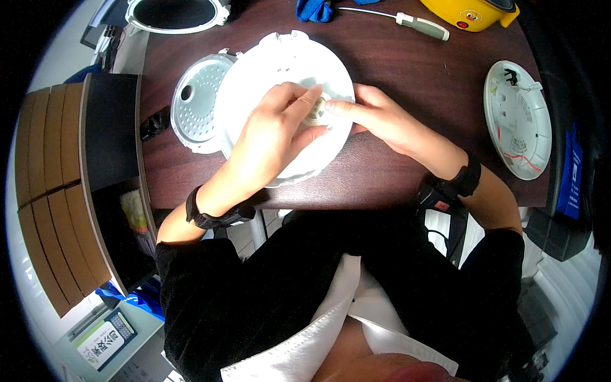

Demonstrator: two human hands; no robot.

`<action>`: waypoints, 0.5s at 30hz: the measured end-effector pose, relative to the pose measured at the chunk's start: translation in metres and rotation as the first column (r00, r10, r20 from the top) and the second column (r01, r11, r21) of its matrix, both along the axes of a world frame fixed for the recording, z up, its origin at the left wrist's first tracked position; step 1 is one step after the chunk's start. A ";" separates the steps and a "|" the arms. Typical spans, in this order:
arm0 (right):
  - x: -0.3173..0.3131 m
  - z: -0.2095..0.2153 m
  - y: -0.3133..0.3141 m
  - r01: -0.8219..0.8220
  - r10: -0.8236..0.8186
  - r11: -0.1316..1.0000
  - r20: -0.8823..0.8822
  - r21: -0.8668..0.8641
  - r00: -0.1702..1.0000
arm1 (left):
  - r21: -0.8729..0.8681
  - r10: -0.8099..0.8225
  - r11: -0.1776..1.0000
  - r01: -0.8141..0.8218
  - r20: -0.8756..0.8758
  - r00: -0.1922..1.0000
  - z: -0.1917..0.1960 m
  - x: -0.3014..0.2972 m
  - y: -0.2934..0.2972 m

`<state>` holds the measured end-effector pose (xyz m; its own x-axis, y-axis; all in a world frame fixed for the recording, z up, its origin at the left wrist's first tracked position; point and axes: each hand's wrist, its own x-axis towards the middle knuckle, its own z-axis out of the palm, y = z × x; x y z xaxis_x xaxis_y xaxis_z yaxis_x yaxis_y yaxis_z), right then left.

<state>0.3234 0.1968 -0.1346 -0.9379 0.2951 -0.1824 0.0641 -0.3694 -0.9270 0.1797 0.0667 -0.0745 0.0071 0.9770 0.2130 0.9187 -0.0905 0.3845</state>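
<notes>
I see my left hand (273, 130) lying across the white round lid (254, 83) in the middle of the dark table (407, 70), its fingers curled together and pinching a small round knob (316, 113) at the lid's centre. My right hand (382, 118) meets it from the other side, fingertips pressed to the same knob. A perforated metal plate (194, 102) lies partly under the lid's left edge. A screwdriver (414, 24) and a second white disc (519, 118) lie well apart. My fingers hide most of the knob.
</notes>
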 end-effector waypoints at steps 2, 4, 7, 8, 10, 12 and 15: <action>0.000 0.000 0.000 0.013 -0.013 1.000 0.004 -0.014 1.000 | -0.001 0.002 1.000 -0.002 0.010 1.000 0.001 0.001 -0.001; 0.000 0.003 0.001 0.027 -0.025 0.999 0.027 -0.044 0.999 | -0.002 0.006 1.000 -0.006 0.063 0.998 0.002 0.002 -0.001; 0.001 0.004 0.003 0.013 -0.017 0.998 0.052 0.068 0.999 | -0.047 0.017 0.999 -0.009 0.167 0.986 0.006 -0.001 -0.001; 0.001 0.002 0.003 0.019 -0.021 0.997 0.033 0.068 0.999 | -0.090 0.018 0.996 -0.002 0.175 0.984 0.007 -0.003 -0.001; 0.000 -0.002 0.002 0.025 -0.025 0.998 -0.005 0.066 1.000 | -0.133 0.018 0.991 0.006 0.177 0.984 0.008 -0.004 -0.001; 0.001 -0.002 0.004 0.002 -0.001 0.996 -0.005 0.088 1.000 | -0.132 0.007 0.991 0.016 0.167 0.986 0.009 -0.004 0.000; -0.001 -0.009 0.006 0.003 -0.003 0.995 -0.006 0.097 1.000 | -0.153 -0.007 0.988 0.026 0.118 0.993 0.010 -0.005 -0.001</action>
